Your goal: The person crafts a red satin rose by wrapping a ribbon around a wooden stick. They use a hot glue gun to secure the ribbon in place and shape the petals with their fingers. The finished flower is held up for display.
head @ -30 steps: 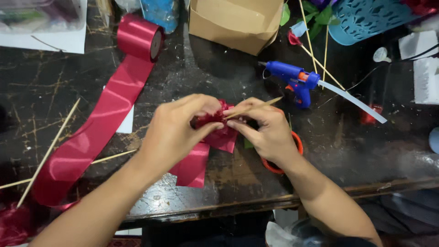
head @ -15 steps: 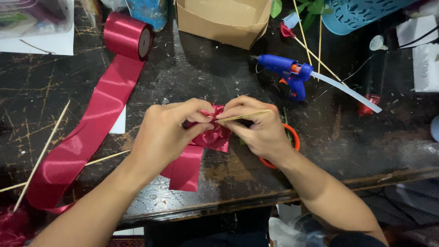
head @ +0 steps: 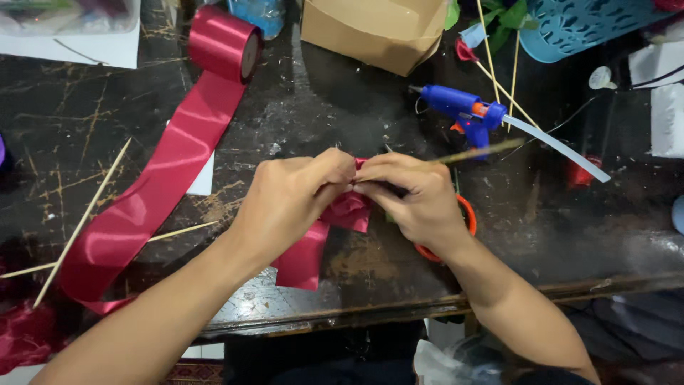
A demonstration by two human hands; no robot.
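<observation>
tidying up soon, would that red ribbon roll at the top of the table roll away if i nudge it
Probably yes: the ribbon roll lies on its curved side, so a nudge could set it rolling. The long unrolled tail draped across the table would likely drag and slow it. The satin looks glossy, so likely slippery and floppy.

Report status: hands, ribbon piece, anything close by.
Left hand and right hand both pinching folded red ribbon piece with thin wooden stick. Orange-handled scissors under right hand; blue glue gun beyond.
</observation>
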